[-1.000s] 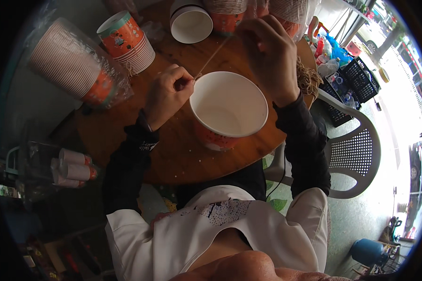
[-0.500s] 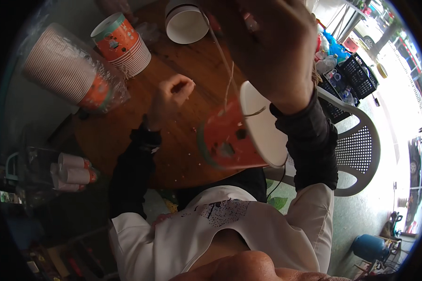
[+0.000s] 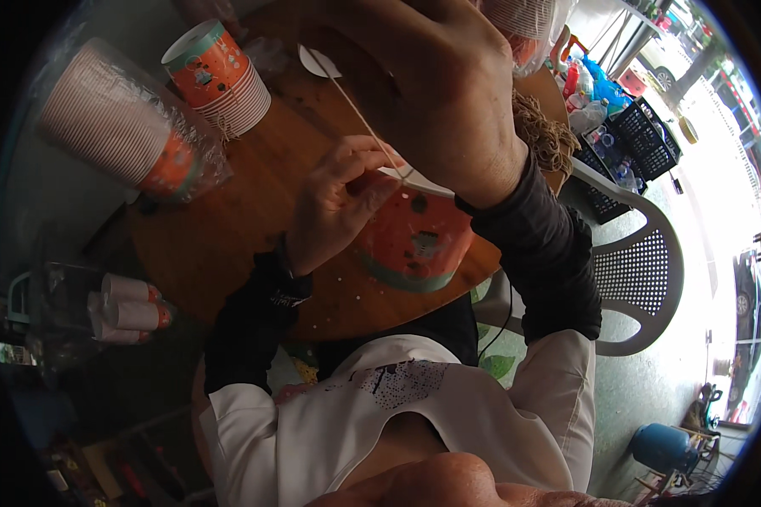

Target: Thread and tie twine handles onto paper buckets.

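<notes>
A large red-orange paper cup (image 3: 421,241) with a green band at its base stands in front of me at the near side of the round table. My left hand (image 3: 340,198) is at its rim, thumb and fingers closed on the edge. A thin string (image 3: 355,106) stretches up and left from a knot at the rim. My right hand (image 3: 448,97) is raised above the cup with the string running up to its fingers. The fingertips are dark and partly out of view. The right hand covers part of the cup's opening.
On the wooden table (image 3: 220,215) stand a stack of paper cups (image 3: 228,84) and a plastic-wrapped stack (image 3: 114,127) at left. A bundle of string (image 3: 543,139) lies at right. Beyond are a grey plastic chair (image 3: 638,275) and black crates (image 3: 643,131).
The cup has swung from tilted on its side to upright. My left hand has moved right to its rim. My right hand has shifted left, uncovering the string bundle.
</notes>
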The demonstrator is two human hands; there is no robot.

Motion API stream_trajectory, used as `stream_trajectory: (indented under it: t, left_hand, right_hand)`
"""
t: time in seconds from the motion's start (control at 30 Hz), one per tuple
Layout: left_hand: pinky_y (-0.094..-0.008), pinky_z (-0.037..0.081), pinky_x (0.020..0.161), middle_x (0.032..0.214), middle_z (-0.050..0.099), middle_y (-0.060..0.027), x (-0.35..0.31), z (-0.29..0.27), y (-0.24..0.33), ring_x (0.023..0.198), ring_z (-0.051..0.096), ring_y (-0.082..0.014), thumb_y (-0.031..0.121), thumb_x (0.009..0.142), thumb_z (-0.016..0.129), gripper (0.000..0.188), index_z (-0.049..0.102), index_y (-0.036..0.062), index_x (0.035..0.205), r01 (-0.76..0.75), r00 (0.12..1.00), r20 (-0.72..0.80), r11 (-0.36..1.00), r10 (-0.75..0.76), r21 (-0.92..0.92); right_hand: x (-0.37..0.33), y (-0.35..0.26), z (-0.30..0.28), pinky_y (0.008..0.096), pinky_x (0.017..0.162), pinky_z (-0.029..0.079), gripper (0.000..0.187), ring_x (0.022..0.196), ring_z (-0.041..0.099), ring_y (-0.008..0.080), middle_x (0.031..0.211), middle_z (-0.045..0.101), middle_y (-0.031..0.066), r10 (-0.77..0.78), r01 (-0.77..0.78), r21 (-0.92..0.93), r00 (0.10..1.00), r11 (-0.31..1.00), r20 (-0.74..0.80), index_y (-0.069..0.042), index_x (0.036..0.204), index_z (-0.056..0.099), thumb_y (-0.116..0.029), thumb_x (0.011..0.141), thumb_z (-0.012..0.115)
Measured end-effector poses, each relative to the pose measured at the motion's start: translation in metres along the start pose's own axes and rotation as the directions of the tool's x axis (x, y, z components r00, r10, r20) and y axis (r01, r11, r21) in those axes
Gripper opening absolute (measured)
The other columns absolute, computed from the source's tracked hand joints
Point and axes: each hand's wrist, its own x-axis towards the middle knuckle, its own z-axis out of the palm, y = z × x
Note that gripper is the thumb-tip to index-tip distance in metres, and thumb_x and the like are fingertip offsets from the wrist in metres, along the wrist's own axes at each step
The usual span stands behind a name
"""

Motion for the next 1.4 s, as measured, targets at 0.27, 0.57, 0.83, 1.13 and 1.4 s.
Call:
stream_trajectory:
  t: [0.27,0.57,0.83,1.13,1.4]
  left_hand:
    - [-0.0271,0.050,0.073,0.088,0.063,-0.0072,-0.011,0.009,0.012,0.084,0.063,-0.0152,0.010,0.091,0.067,0.011,0.063,-0.0004,0.092,0.004,0.999,0.052,1.000,-0.003,-0.020]
    - [-0.0248,0.045,0.070,0.085,0.058,-0.0055,-0.016,-0.046,-0.014,0.080,0.057,-0.0119,0.005,0.094,0.056,0.009,0.058,-0.0015,0.087,-0.054,0.998,-0.020,0.995,0.056,0.087]
    - [-0.0240,0.041,0.059,0.080,0.056,-0.0024,-0.011,-0.087,-0.036,0.064,0.050,-0.0071,0.018,0.097,0.057,0.029,0.055,-0.0012,0.076,0.102,0.995,-0.005,0.989,-0.102,0.107]
    - [-0.0254,0.044,0.063,0.083,0.060,-0.0075,-0.002,-0.116,-0.067,0.067,0.055,-0.0128,0.016,0.094,0.062,0.019,0.062,-0.0021,0.089,-0.014,0.971,0.228,0.938,-0.069,0.346]
    - [-0.0267,0.048,0.066,0.095,0.063,-0.0084,-0.029,-0.054,-0.013,0.077,0.058,-0.0134,0.013,0.093,0.061,0.013,0.064,0.0004,0.097,0.003,0.991,-0.134,0.987,0.019,0.162]
  right_hand:
    - [-0.008,0.024,0.000,0.0375,0.068,0.055,0.022,0.089,0.063,0.0288,0.101,0.059,0.0117,-0.001,0.002,-0.043,1.000,0.999,0.022,-0.001,0.099,0.061,0.007,0.078,0.062]
    - [-0.063,0.080,-0.043,0.0332,0.069,0.052,0.010,0.082,0.065,0.0250,0.093,0.061,0.0081,0.250,-0.198,-0.199,0.926,0.960,0.283,-0.004,0.097,0.066,-0.003,0.087,0.065]
    - [-0.134,0.072,-0.093,0.0432,0.071,0.049,0.019,0.085,0.062,0.0380,0.095,0.060,0.0153,0.626,-0.433,-0.465,0.644,0.772,0.440,-0.004,0.101,0.060,-0.006,0.083,0.062]
    - [-0.171,0.025,-0.084,0.0241,0.058,0.054,0.012,0.068,0.066,0.0119,0.083,0.065,0.0057,0.863,-0.873,0.487,0.227,-0.026,0.452,0.000,0.099,0.060,-0.011,0.098,0.058]
    - [-0.191,-0.009,-0.030,0.0212,0.057,0.054,0.012,0.067,0.064,0.0097,0.086,0.064,0.0043,0.678,-0.325,0.682,0.143,-0.656,0.721,-0.005,0.106,0.058,-0.015,0.100,0.055]
